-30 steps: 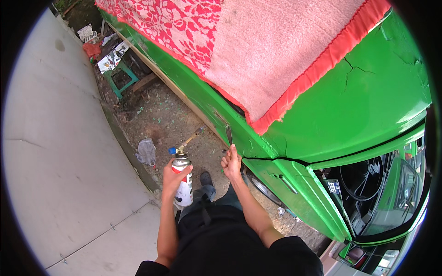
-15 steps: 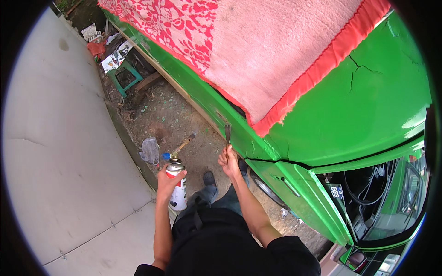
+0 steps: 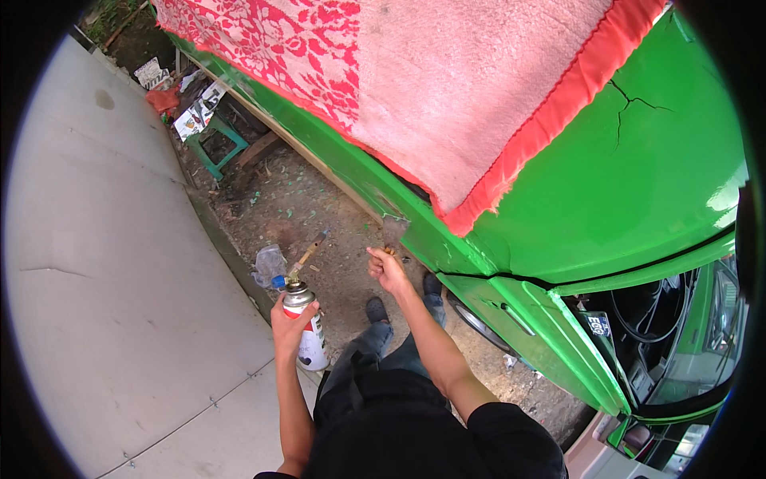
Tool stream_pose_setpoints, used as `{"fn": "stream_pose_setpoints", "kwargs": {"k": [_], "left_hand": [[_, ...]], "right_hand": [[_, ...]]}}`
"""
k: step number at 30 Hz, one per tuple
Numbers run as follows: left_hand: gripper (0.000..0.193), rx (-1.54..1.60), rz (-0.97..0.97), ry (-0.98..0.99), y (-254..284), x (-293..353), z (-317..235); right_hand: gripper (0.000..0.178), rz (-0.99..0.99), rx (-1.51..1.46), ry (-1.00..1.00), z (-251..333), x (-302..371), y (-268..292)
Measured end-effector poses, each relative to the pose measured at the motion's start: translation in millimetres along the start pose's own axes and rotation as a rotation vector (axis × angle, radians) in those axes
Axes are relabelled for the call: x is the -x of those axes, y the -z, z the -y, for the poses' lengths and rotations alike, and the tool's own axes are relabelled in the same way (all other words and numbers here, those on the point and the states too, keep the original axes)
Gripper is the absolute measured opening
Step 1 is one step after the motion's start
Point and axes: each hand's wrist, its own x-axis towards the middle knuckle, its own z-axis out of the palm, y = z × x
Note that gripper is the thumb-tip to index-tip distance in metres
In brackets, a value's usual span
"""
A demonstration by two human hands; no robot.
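My left hand [image 3: 292, 321] is wrapped round a gas canister [image 3: 313, 349], white with red, held upright at hip height. On its top sits a torch head with a blue knob [image 3: 279, 282] and a brass-coloured nozzle tube [image 3: 309, 252] pointing away toward the car; no flame shows. My right hand [image 3: 388, 270] is closed round the handle of a scraper, whose grey blade [image 3: 395, 229] is turned flat to view beside the green car's side panel [image 3: 351, 177]. The handle is mostly hidden in my fingers. Whether the blade touches the panel, I cannot tell.
A pink and red blanket [image 3: 447, 96] covers part of the car's cracked green roof [image 3: 606, 184]. Close on the left stands a pale grey panel [image 3: 136, 263]. A clear plastic bag [image 3: 270, 262] and paint flakes lie on the ground. Farther off is a green stool [image 3: 215, 148].
My right hand has come slightly left and turned, so the scraper blade now shows its broad face instead of a narrow edge. The torch is still in my left hand.
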Motion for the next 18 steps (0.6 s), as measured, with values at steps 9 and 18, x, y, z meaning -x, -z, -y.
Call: {"fn": "stream_pose_setpoints", "kwargs": {"k": [9, 18], "left_hand": [[0.032, 0.057, -0.064, 0.014, 20.9, 5.5, 8.1], [0.035, 0.105, -0.091, -0.012, 24.2, 1.9, 7.6]], "right_hand": [[0.035, -0.034, -0.117, 0.077, -13.6, -44.5, -16.7], [0.031, -0.115, -0.188, 0.182, -16.5, -56.4, -29.7]]}}
